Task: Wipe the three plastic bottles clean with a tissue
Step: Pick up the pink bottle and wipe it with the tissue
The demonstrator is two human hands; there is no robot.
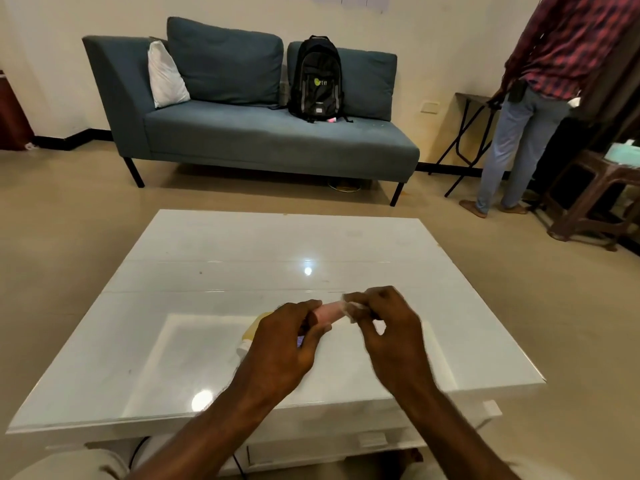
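Note:
A small pink plastic bottle (329, 312) is held level above the white table (207, 271), with my left hand (287, 344) shut around its left end. My right hand (388, 327) pinches a white tissue (353, 308) against the bottle's right end. A yellowish bottle with a white cap (250, 332) lies on the table just left of my left hand, mostly hidden behind it. Something purple shows under my left fingers (300, 340); I cannot tell what it is. My right hand is blurred.
A blue sofa (263, 140) with a black backpack (317, 79) stands beyond the table. A person in a checked shirt (540, 81) stands at the far right beside a folding table (474, 98) and a brown stool (595, 199).

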